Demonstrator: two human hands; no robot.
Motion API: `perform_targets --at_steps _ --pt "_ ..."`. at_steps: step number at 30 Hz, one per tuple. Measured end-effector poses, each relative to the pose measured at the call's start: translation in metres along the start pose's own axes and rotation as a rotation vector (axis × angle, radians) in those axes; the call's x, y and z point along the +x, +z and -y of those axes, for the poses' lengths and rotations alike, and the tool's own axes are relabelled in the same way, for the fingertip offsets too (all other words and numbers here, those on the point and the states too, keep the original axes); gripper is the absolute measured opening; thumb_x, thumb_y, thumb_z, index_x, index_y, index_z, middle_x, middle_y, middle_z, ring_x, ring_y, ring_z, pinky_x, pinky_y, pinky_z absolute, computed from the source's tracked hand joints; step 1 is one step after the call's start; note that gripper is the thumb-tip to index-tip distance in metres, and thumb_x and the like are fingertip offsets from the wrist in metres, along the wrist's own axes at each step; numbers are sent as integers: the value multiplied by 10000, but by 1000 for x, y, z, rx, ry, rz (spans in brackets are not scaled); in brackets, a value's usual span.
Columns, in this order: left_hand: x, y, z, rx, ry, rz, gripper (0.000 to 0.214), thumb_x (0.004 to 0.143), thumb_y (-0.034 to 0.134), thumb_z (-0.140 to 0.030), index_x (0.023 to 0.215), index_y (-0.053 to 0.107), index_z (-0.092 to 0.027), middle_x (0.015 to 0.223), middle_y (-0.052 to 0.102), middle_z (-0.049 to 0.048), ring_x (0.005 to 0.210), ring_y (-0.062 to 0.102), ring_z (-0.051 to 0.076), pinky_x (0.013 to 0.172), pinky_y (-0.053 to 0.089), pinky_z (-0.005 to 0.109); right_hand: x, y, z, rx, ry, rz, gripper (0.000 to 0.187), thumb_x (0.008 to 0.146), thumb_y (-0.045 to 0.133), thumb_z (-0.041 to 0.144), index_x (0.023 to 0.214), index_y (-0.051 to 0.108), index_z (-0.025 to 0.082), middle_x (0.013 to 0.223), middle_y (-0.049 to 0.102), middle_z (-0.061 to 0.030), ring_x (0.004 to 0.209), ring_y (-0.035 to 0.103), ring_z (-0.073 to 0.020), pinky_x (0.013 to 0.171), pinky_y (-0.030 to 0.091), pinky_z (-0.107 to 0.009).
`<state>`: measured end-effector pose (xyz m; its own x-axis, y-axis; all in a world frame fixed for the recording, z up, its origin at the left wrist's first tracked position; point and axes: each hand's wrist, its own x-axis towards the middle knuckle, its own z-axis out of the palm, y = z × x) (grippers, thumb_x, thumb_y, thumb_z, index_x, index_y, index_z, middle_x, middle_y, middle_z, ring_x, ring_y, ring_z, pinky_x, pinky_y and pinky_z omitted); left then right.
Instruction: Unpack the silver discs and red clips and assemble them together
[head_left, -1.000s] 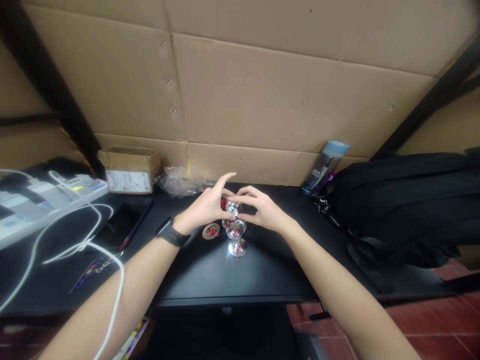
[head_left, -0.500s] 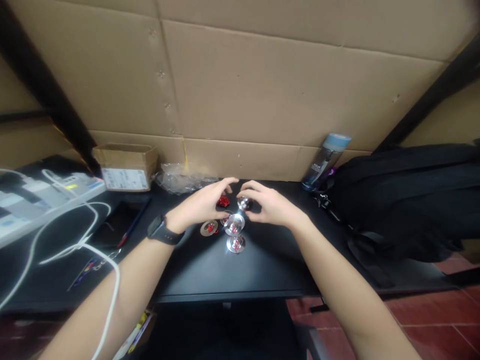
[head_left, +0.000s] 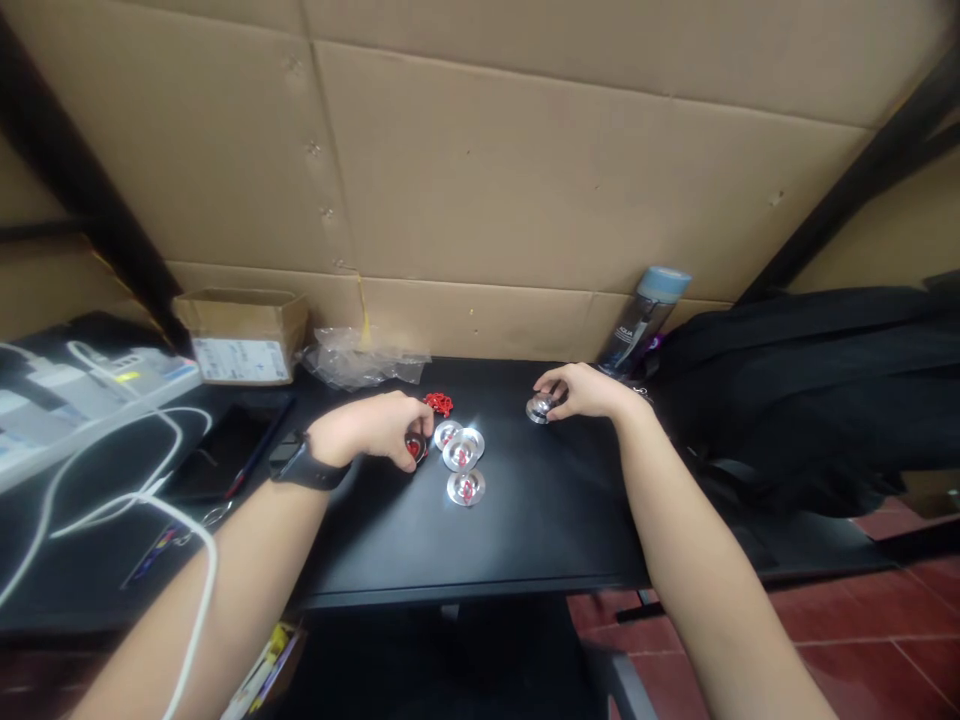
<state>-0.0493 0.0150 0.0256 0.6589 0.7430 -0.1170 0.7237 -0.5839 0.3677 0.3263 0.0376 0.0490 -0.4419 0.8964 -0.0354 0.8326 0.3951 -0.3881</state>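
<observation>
Several small shiny metal discs (head_left: pixel 463 450) with red centres lie together on the black desk (head_left: pixel 525 530). My left hand (head_left: pixel 371 430), smartwatch on its wrist, curls its fingers around one disc (head_left: pixel 415 447) at the left of the group. My right hand (head_left: pixel 581 392) sits apart to the right, fingers pinched on another metal disc (head_left: pixel 538 408) that rests on the desk. A small heap of red pieces (head_left: pixel 439 403) lies just behind the discs.
A cardboard wall backs the desk. A small cardboard box (head_left: pixel 241 335) and crumpled clear plastic (head_left: pixel 356 360) sit at the back left, a blue-capped bottle (head_left: pixel 643 320) and a black bag (head_left: pixel 810 390) on the right. White cables (head_left: pixel 112 480), a phone (head_left: pixel 225 462) and a pen lie left.
My hands have separated. The right hand carried a metal disc to the right and set it low on the desk; the left hand dropped onto the leftmost disc.
</observation>
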Motion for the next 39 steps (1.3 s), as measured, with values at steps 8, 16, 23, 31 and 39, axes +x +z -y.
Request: perform_targets --at_steps 8,16,23,31,39 --pt "-7 -13 -7 -111 148 -174 466 636 729 -172 1091 670 -250 956 752 -6 827 705 179 765 528 269 7 9 3 -64 -27 -43 452 672 872 294 1102 756 217 1009 787 -38 889 727 -224 797 553 -305" --pt "2 -11 -27 -512 267 -624 605 708 840 -308 1241 567 -216 1225 693 103 1041 715 230 968 575 393 3 20 59 -26 -395 -347 308 889 659 199 1192 703 228 1172 710 -78 954 684 -210 841 565 -351" --pt "20 6 -32 -1036 183 -548 499 676 898 -312 1027 572 -173 1184 727 137 1042 730 255 977 574 471 2 31 80 210 -511 -486 678 819 806 378 1432 534 284 1365 596 -109 997 680 -230 819 596 -378" --pt "26 21 -48 -1216 178 -529 410 728 869 -353 1032 684 -151 1163 741 114 1055 714 249 964 556 401 8 55 100 259 -532 -492 557 818 801 482 1303 628 268 1253 673 -99 1080 678 -263 932 594 -441" --pt "31 26 -45 -1171 159 -446 388 832 774 -412 1096 740 -131 1104 751 132 981 700 219 901 532 353 10 59 98 204 -464 -608 493 832 797 440 1266 656 251 1191 706 -101 1048 687 -263 907 589 -417"
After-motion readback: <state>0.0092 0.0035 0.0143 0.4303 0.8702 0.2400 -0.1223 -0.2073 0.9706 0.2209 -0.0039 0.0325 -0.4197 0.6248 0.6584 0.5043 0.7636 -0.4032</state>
